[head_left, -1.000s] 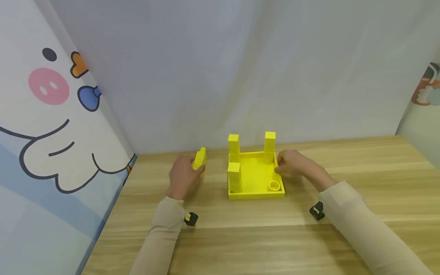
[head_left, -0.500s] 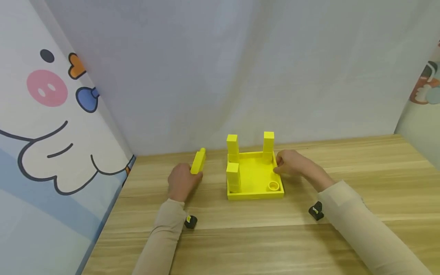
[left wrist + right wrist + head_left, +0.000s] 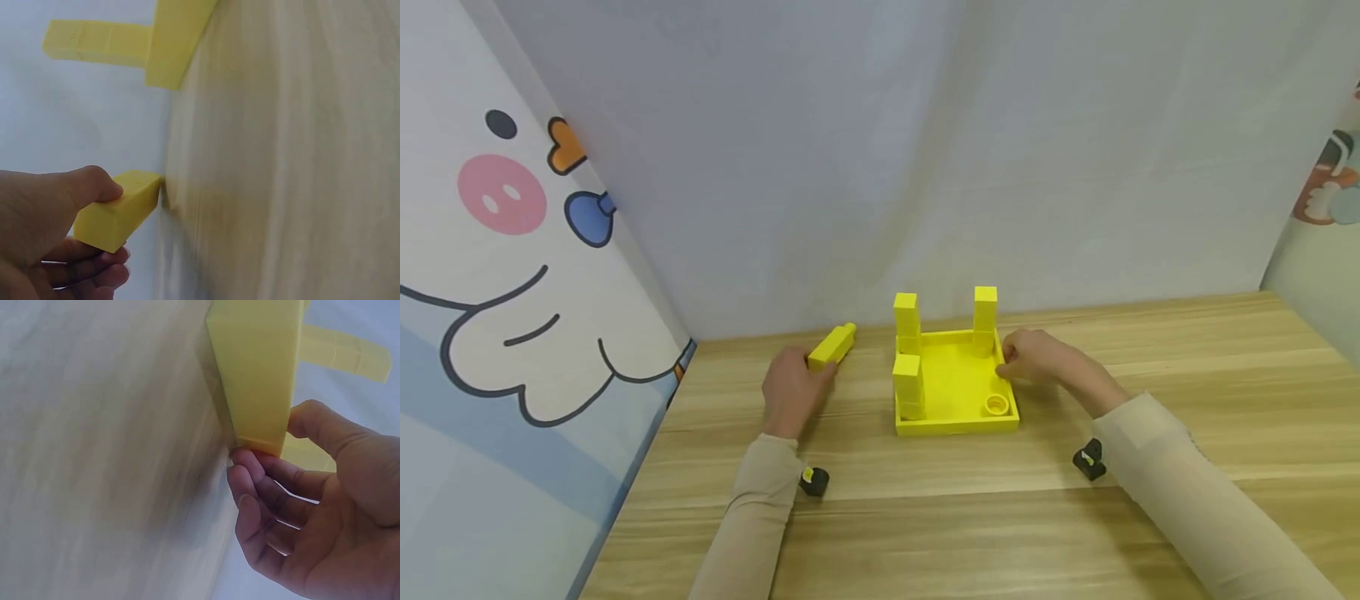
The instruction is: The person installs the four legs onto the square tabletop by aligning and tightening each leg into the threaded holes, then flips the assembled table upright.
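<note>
Currently the left hand (image 3: 792, 392) pinches a yellow block (image 3: 832, 347) between thumb and fingers, to the left of the yellow tray (image 3: 958, 383), its knobbed end turned away. The right hand (image 3: 1037, 357) grips the tray's right wall between thumb and fingers. A post (image 3: 907, 321) stands upright at the tray's far-left corner, a second post (image 3: 986, 312) at its far-right, a third post (image 3: 908, 387) at its near-left; a ring (image 3: 997, 405) sits in its near-right corner.
</note>
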Available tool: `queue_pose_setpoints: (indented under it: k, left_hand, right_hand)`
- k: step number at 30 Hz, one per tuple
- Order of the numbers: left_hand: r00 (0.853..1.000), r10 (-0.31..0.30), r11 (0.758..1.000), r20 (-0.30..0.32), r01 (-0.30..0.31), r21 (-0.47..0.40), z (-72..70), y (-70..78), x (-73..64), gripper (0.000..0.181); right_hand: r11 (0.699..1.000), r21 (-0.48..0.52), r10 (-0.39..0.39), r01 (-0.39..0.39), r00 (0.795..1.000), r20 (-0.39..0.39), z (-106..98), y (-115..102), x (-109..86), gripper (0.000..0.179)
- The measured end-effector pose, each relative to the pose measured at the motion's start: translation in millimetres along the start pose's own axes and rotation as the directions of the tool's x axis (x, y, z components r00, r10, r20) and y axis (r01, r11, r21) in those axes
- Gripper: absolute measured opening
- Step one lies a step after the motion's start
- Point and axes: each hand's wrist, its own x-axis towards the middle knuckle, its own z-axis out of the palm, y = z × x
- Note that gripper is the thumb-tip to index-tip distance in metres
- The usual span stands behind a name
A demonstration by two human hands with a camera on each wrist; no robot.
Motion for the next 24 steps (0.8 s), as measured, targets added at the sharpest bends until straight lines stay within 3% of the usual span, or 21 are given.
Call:
queue_pose_setpoints:
  k: [13,19,24]
  left_hand:
    - [0.989,0.128,0.990,-0.072,-0.132,-0.047,-19.4,28.5,-1.2,0.036]
    - [0.978,0.170,0.979,-0.120,-0.182,-0.094,-38.2,51.5,-4.7,0.040]
    - [0.960,0.220,0.959,-0.172,-0.245,-0.139,-55.1,70.7,-10.2,0.035]
  right_hand:
    - [1.000,0.006,0.028,-0.028,0.999,0.027,2,-1,0.2,0.020]
    - [1.000,0.002,0.028,-0.028,0.999,0.025,1,-2,-0.7,0.019]
    - [0.999,-0.008,0.038,-0.038,0.999,0.026,1,-2,1.0,0.020]
